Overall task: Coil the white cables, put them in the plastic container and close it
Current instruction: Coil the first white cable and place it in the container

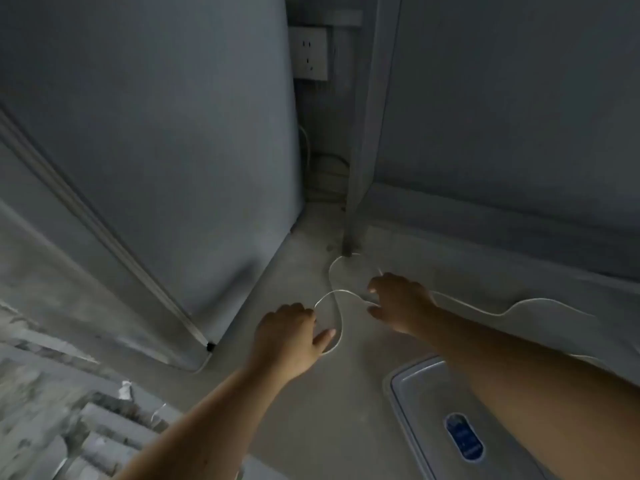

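Note:
A thin white cable (526, 301) lies in loose bends on the grey concrete floor and trails off to the right along a low ledge. My left hand (289, 336) is closed on one end loop of that cable near the middle of the view. My right hand (398, 301) reaches over the cable a little farther on, fingers curled down around it. A clear plastic container lid (420, 379) with a blue oval label lies on the floor at the lower right, partly under my right forearm. The container body is not in view.
A tall grey cabinet (180, 140) stands to the left. A wall socket (309, 53) sits high in the narrow gap behind it, with more cables (322, 171) below. A metal post (356, 188) meets the floor by the cable. Rubble and steps (86, 434) fill the lower left.

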